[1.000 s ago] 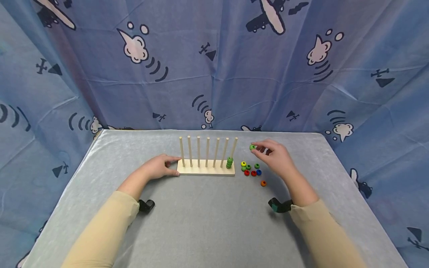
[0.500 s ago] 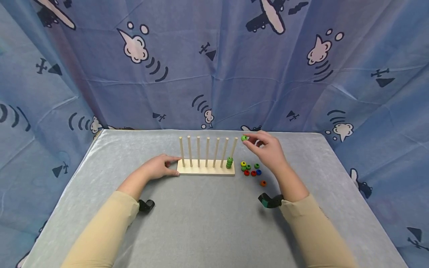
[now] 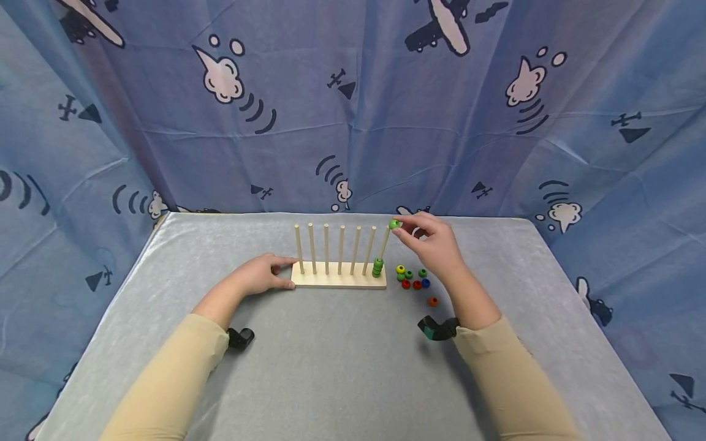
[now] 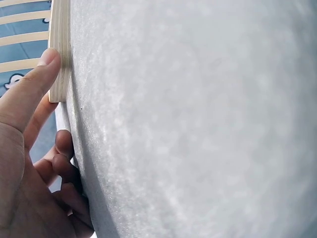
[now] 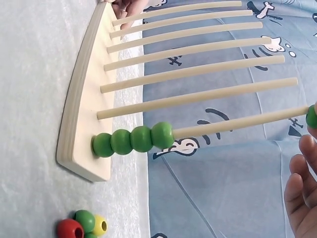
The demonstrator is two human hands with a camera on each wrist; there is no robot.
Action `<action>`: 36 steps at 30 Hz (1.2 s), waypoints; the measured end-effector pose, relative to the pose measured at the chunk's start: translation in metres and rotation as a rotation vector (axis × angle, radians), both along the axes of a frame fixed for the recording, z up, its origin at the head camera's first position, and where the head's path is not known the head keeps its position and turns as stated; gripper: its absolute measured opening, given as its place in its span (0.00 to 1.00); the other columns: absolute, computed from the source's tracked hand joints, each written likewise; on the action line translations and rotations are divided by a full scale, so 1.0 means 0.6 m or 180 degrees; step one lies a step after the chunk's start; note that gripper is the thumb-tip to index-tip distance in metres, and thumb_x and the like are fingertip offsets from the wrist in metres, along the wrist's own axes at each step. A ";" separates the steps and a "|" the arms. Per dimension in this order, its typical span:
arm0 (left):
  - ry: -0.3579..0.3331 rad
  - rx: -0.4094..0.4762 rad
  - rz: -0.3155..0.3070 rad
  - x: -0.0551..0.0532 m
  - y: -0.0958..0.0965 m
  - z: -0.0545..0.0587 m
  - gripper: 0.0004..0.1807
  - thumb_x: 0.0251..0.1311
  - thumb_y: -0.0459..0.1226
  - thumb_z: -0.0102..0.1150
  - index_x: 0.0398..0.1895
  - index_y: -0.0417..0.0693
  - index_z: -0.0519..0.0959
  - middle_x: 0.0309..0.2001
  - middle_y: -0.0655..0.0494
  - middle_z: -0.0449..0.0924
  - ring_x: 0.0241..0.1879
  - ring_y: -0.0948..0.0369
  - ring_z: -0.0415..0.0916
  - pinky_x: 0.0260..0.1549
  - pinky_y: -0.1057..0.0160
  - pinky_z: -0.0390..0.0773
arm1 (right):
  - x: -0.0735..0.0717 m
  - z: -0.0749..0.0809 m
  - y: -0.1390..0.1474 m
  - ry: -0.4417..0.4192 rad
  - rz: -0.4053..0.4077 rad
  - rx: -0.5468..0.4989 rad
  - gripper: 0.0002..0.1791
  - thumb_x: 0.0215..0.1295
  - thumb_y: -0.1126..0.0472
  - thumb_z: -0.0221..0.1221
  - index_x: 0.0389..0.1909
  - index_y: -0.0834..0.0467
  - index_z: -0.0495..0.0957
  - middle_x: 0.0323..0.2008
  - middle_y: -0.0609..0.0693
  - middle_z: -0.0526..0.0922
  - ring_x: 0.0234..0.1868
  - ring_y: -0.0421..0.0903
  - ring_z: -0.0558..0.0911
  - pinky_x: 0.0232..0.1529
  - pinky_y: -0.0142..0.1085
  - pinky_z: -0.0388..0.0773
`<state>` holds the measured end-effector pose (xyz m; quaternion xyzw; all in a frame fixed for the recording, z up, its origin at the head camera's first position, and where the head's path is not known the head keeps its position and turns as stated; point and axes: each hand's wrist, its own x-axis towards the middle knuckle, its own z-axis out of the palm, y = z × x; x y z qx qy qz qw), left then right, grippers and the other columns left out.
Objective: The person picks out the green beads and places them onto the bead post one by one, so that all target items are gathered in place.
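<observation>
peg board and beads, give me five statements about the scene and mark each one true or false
1. The left hand holds one end of the peg board. True.
2. The right hand pinches a red bead. False: the right hand pinches a green bead.
3. The board has only five pegs. False: it has seven pegs.
4. Green beads are stacked on the peg at the board's right end. True.
5. The blue bead is threaded on a peg. False: the blue bead lies loose on the table.
</observation>
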<state>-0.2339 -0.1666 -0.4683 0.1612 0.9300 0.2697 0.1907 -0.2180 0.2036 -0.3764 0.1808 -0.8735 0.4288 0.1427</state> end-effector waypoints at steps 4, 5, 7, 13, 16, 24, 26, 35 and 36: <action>0.0004 -0.0008 0.0000 -0.001 0.001 -0.001 0.38 0.57 0.54 0.70 0.71 0.57 0.71 0.39 0.51 0.69 0.38 0.56 0.65 0.39 0.55 0.65 | 0.001 0.003 -0.004 -0.0045 0.0053 0.0006 0.15 0.66 0.58 0.65 0.52 0.56 0.85 0.35 0.49 0.80 0.38 0.42 0.75 0.39 0.32 0.74; 0.0007 -0.0012 0.0002 -0.001 0.001 -0.001 0.38 0.56 0.54 0.70 0.71 0.57 0.72 0.39 0.51 0.69 0.38 0.56 0.65 0.38 0.55 0.65 | 0.001 0.003 -0.005 -0.0057 0.0063 0.0022 0.15 0.66 0.57 0.65 0.52 0.56 0.85 0.36 0.49 0.81 0.38 0.42 0.75 0.39 0.32 0.74; 0.0012 -0.0011 0.0000 -0.001 0.001 -0.001 0.38 0.56 0.54 0.70 0.70 0.57 0.72 0.39 0.51 0.69 0.38 0.56 0.65 0.38 0.55 0.65 | 0.001 0.005 -0.006 -0.0077 0.0084 0.0049 0.15 0.67 0.57 0.65 0.52 0.55 0.85 0.36 0.49 0.81 0.38 0.43 0.75 0.39 0.33 0.74; 0.0025 0.0001 -0.0009 -0.002 0.000 0.000 0.38 0.56 0.54 0.70 0.70 0.57 0.72 0.37 0.51 0.68 0.37 0.56 0.65 0.37 0.56 0.64 | 0.000 0.005 -0.009 -0.0086 0.0115 0.0140 0.14 0.67 0.58 0.65 0.51 0.55 0.85 0.36 0.49 0.81 0.37 0.43 0.75 0.39 0.41 0.75; 0.0028 0.0006 -0.0018 -0.002 0.000 -0.001 0.38 0.56 0.54 0.70 0.70 0.57 0.72 0.37 0.51 0.67 0.36 0.56 0.64 0.37 0.56 0.63 | -0.001 0.004 -0.010 -0.0101 0.0123 0.0166 0.14 0.66 0.58 0.65 0.51 0.56 0.85 0.36 0.49 0.80 0.37 0.43 0.75 0.39 0.43 0.75; 0.0065 0.0037 -0.0025 -0.002 -0.002 -0.006 0.38 0.56 0.53 0.70 0.70 0.56 0.72 0.37 0.52 0.68 0.37 0.56 0.65 0.38 0.55 0.64 | -0.003 -0.006 -0.010 -0.0229 0.0130 0.0247 0.14 0.66 0.56 0.65 0.50 0.56 0.86 0.37 0.49 0.81 0.38 0.44 0.76 0.39 0.41 0.75; 0.0062 0.0039 -0.0022 -0.003 -0.001 -0.006 0.38 0.57 0.53 0.70 0.71 0.56 0.71 0.37 0.52 0.68 0.37 0.56 0.65 0.38 0.55 0.64 | -0.004 -0.012 -0.009 -0.0264 0.0142 0.0260 0.15 0.66 0.56 0.66 0.50 0.57 0.86 0.38 0.49 0.82 0.38 0.44 0.76 0.39 0.39 0.75; 0.0083 0.0009 -0.0007 -0.003 -0.003 -0.009 0.38 0.55 0.54 0.71 0.70 0.58 0.72 0.37 0.52 0.69 0.37 0.56 0.66 0.38 0.56 0.65 | -0.003 -0.045 -0.010 -0.0410 0.0170 0.0440 0.14 0.65 0.58 0.67 0.49 0.59 0.86 0.36 0.49 0.81 0.36 0.44 0.75 0.37 0.39 0.75; 0.0083 0.0002 -0.0006 -0.004 -0.003 -0.010 0.38 0.55 0.54 0.71 0.70 0.59 0.72 0.37 0.52 0.69 0.37 0.57 0.66 0.38 0.56 0.65 | -0.002 -0.049 -0.010 -0.0441 0.0171 0.0453 0.14 0.65 0.58 0.67 0.48 0.58 0.86 0.36 0.49 0.81 0.36 0.44 0.75 0.37 0.39 0.75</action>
